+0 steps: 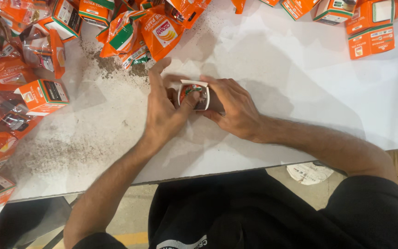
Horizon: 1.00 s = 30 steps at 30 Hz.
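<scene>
My right hand (234, 107) grips a small open carton (198, 85) from the right side, its white flaps turned toward me, in the middle of the white table (300, 92). An orange and green plastic packet (189, 90) sits in the carton's mouth. My left hand (162, 108) rests against the carton's left side, thumb pressed on the packet and index finger stretched out toward the far pile.
Orange plastic packets (139, 32) lie heaped at the far middle. More packets and small orange boxes (42, 94) crowd the left edge. Several closed orange boxes (370, 41) stand at the far right. Dark dust (107, 64) speckles the table's left half.
</scene>
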Each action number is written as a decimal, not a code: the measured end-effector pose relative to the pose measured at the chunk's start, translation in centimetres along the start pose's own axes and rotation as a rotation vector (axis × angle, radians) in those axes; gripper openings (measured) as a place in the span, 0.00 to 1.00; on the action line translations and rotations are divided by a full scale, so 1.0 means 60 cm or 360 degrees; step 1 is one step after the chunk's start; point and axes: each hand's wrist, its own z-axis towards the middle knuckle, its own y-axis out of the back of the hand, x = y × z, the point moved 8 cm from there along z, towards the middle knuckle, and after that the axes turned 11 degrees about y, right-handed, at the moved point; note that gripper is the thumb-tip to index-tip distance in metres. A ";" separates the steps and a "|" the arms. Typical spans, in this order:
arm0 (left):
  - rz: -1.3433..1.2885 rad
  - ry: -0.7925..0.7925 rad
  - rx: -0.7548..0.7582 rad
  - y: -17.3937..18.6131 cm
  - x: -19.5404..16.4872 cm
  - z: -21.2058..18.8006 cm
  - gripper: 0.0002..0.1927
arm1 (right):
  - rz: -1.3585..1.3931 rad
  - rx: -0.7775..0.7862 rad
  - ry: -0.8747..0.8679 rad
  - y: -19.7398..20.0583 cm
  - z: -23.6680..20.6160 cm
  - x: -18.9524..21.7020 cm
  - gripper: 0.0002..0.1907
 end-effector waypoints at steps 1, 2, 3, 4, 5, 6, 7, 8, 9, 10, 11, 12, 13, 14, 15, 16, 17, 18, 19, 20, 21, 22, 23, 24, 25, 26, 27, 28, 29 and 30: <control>-0.0115 0.0072 0.0133 -0.012 0.010 0.005 0.18 | 0.0047 -0.0013 -0.0026 -0.002 -0.004 -0.004 0.42; -0.0234 0.0141 0.0258 -0.024 0.017 0.009 0.11 | 0.0055 -0.0075 0.0016 0.001 -0.006 -0.002 0.39; -0.0167 0.0093 0.0181 -0.022 0.014 0.011 0.10 | 0.0070 -0.0129 0.0062 0.003 -0.007 0.000 0.36; -0.0096 0.0043 0.0100 -0.018 0.008 0.013 0.10 | 0.0087 -0.0186 0.0113 0.005 -0.006 0.003 0.34; -0.0019 -0.0010 0.0028 -0.014 -0.001 0.013 0.11 | 0.0007 -0.0112 0.0165 0.001 -0.005 0.007 0.32; -0.0046 -0.0020 0.0098 -0.017 -0.008 0.012 0.08 | -0.0075 -0.0038 0.0208 -0.003 -0.003 0.011 0.31; -0.0075 -0.0033 0.0171 -0.017 -0.017 0.011 0.07 | -0.0160 0.0036 0.0250 -0.007 -0.001 0.015 0.30; -0.0105 -0.0047 0.0248 -0.015 -0.027 0.010 0.08 | -0.0196 0.0037 0.0288 -0.004 0.001 0.020 0.30; -0.0277 0.0078 0.0425 -0.016 -0.026 0.009 0.12 | -0.0228 0.0041 0.0330 -0.002 0.004 0.025 0.29; -0.0447 0.0204 0.0601 -0.016 -0.025 0.006 0.16 | -0.0258 0.0044 0.0372 0.000 0.006 0.030 0.29; -0.0614 0.0329 0.0777 -0.017 -0.023 0.003 0.21 | -0.0272 0.0056 0.0355 0.001 0.009 0.030 0.28; -0.0715 0.0386 0.0790 -0.009 -0.021 0.005 0.17 | -0.0283 0.0069 0.0336 0.000 0.011 0.031 0.27; -0.0818 0.0447 0.0800 -0.005 -0.017 0.008 0.14 | -0.0289 0.0085 0.0317 -0.002 0.012 0.030 0.25; -0.0921 0.0507 0.0807 -0.004 -0.010 0.011 0.12 | -0.0276 0.0073 0.0305 -0.003 0.013 0.031 0.25; -0.0785 0.0451 0.0751 -0.002 -0.005 0.016 0.10 | -0.0263 0.0065 0.0298 -0.004 0.013 0.030 0.24; -0.0654 0.0393 0.0696 -0.004 0.000 0.019 0.08 | -0.0254 0.0059 0.0291 -0.004 0.013 0.029 0.23; -0.0522 0.0339 0.0641 -0.007 0.005 0.020 0.07 | -0.0234 0.0054 0.0288 -0.004 0.012 0.028 0.23; -0.0379 0.0259 0.0574 -0.011 0.008 0.023 0.08 | -0.0218 0.0042 0.0284 -0.005 0.010 0.026 0.23; -0.0239 0.0179 0.0508 -0.017 0.009 0.024 0.08 | -0.0204 0.0032 0.0279 -0.005 0.007 0.024 0.22; -0.0101 0.0096 0.0435 -0.018 0.006 0.026 0.08 | -0.0190 0.0030 0.0276 -0.004 0.005 0.021 0.23; 0.0090 -0.0342 0.0309 -0.008 -0.027 0.014 0.13 | -0.0178 0.0025 0.0274 -0.003 0.004 0.017 0.23; 0.0285 -0.0775 0.0184 0.003 -0.057 -0.015 0.19 | -0.0161 0.0021 0.0271 -0.004 0.001 0.015 0.24; 0.0482 -0.1202 0.0059 0.006 -0.082 -0.051 0.24 | -0.0114 0.0028 0.0198 -0.005 -0.003 0.007 0.25; 0.0525 -0.1231 0.0106 0.003 -0.084 -0.056 0.24 | -0.0070 0.0031 0.0126 -0.008 -0.007 0.000 0.26; 0.0568 -0.1264 0.0165 0.001 -0.087 -0.058 0.25 | -0.0030 0.0025 0.0046 -0.010 -0.010 -0.009 0.27; 0.0603 -0.1293 0.0227 -0.006 -0.086 -0.062 0.26 | -0.0041 0.0022 0.0033 -0.011 -0.014 -0.011 0.27; 0.0654 -0.1293 0.0214 -0.009 -0.083 -0.064 0.25 | -0.0050 0.0028 0.0025 -0.011 -0.017 -0.013 0.28; 0.0707 -0.1298 0.0197 -0.010 -0.081 -0.065 0.24 | -0.0060 0.0033 0.0022 -0.011 -0.017 -0.015 0.29; 0.0762 -0.1301 0.0176 -0.010 -0.079 -0.065 0.23 | -0.0060 0.0015 0.0028 -0.009 -0.016 -0.014 0.29; 0.0714 -0.1284 0.0173 -0.008 -0.077 -0.065 0.21 | -0.0051 -0.0001 0.0040 -0.008 -0.014 -0.011 0.29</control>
